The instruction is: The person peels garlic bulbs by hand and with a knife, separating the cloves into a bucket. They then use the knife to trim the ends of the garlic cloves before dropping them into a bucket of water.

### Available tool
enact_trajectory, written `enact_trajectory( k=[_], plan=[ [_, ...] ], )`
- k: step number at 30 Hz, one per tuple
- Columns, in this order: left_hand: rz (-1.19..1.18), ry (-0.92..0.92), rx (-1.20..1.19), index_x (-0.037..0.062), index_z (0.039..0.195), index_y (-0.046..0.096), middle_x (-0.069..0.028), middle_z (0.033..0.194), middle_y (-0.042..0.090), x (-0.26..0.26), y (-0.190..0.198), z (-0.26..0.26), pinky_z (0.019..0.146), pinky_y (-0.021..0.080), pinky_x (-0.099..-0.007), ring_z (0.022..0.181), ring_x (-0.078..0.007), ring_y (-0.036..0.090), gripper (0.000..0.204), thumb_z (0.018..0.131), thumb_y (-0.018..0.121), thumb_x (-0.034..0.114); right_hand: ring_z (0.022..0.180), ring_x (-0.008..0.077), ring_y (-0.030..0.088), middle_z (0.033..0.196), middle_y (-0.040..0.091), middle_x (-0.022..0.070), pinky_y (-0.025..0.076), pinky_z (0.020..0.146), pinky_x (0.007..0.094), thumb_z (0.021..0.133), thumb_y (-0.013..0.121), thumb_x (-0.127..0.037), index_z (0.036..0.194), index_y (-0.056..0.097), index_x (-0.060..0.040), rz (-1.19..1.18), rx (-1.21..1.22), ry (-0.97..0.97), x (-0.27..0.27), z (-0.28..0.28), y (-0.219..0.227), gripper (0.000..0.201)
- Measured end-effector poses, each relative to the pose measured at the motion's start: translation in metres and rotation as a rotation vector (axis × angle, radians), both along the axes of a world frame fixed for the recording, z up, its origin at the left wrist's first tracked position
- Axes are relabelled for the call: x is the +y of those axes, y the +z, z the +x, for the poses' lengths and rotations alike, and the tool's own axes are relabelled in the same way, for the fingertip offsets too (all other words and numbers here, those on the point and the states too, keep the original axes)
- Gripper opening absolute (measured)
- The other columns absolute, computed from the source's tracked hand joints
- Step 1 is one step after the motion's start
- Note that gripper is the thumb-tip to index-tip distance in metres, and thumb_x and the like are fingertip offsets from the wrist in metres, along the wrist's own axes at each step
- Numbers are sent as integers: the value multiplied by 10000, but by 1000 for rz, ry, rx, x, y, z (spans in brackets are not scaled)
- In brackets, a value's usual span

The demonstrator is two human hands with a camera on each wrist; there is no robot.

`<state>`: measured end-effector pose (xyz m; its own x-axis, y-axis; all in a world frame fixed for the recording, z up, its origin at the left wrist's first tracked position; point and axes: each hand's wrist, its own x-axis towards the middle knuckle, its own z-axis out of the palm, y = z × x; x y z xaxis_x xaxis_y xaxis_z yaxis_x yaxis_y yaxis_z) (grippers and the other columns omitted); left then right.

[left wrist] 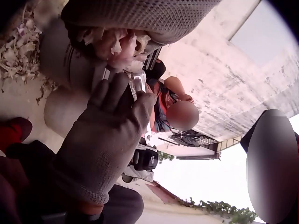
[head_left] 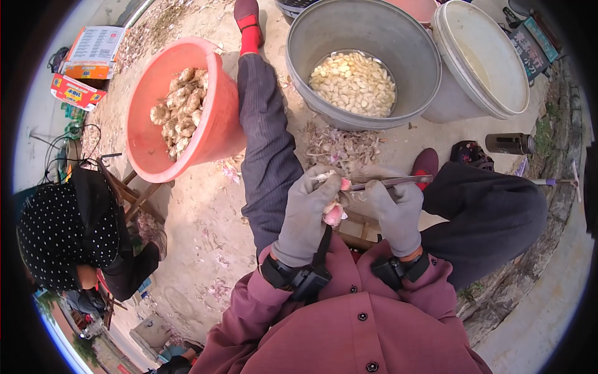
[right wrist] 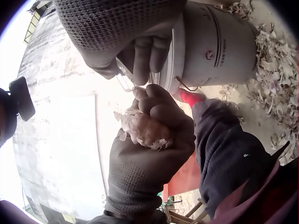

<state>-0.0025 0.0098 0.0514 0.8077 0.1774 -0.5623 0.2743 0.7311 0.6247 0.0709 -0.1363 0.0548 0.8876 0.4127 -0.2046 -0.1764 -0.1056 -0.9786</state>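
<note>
In the head view, my gloved left hand (head_left: 298, 218) grips a garlic bulb (head_left: 334, 215) with pinkish cloves and loose papery skin. My gloved right hand (head_left: 398, 215) holds a knife (head_left: 398, 181), its narrow blade lying across toward the garlic. Both hands are close together above the lap. The right wrist view shows the bulb (right wrist: 145, 131) cupped in the left palm, fingers curled over it, with the right hand (right wrist: 126, 37) right beside. Seen from the left wrist, flaking skin (left wrist: 119, 46) hangs off the bulb near the right fingertips; the knife handle is mostly hidden in the right hand.
A red basin (head_left: 146, 143) with whole garlic bulbs (head_left: 180, 112) stands left of my outstretched leg. Ahead is a grey bucket (head_left: 367, 28) with peeled cloves (head_left: 353, 84), beside a white bucket (head_left: 492, 62). Peelings (head_left: 342, 146) litter the ground. Another person (head_left: 68, 230) sits at left.
</note>
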Motion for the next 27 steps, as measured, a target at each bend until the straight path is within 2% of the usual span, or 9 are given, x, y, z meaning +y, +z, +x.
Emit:
enact_trajectory(
  k=[3,6,8,15,18,21,23,27],
  plan=[
    [35,-8,16,42,1096,530,-42,918,623,-1,2,0,481,439,-178,644,-64,579,186,984,565,187,818,118,646,929,705,94,513,734,268,861,597,-50,1027,673,44,33,11,8,0,0,2,205],
    [59,-19,19,40,1098,530,-38,897,622,-1,1,0,476,434,-177,633,-63,575,197,982,569,195,798,104,637,922,707,89,509,723,258,866,593,-50,1027,673,42,-33,60,19,1,1,7,202],
    [62,-17,9,39,1098,531,-36,888,624,-1,-1,0,477,435,-178,631,-63,576,201,982,571,197,775,96,629,899,706,78,506,704,252,868,594,-54,1037,670,42,90,36,-7,3,0,2,208],
    [33,22,-4,37,1084,548,-34,879,634,0,-2,0,497,451,-178,643,-62,588,191,971,590,185,757,88,614,889,702,66,504,691,250,868,603,-58,1040,671,35,27,22,14,2,1,1,208],
    [77,44,-7,37,1069,561,-30,877,636,-3,0,3,507,457,-173,651,-58,590,178,970,594,181,774,108,628,909,700,76,504,700,258,869,605,-66,1023,675,41,-30,95,30,1,-1,2,201],
    [79,45,-7,36,1055,575,-17,860,629,-4,-1,3,513,457,-171,650,-53,587,166,973,591,179,795,154,649,932,695,99,511,711,280,859,600,-53,1002,673,50,-58,-14,38,3,-3,-2,190],
    [87,50,2,35,1051,579,-12,849,624,-3,-2,3,513,455,-169,648,-53,586,162,973,591,176,819,199,662,947,687,118,517,723,301,851,589,-43,981,670,52,-42,-109,117,6,0,6,181],
    [96,29,20,31,1048,585,-3,827,610,-1,-2,3,508,449,-160,630,-49,580,159,971,594,170,820,206,665,940,687,120,520,724,302,846,578,-37,970,670,46,-13,-101,101,7,0,2,175]
  ],
)
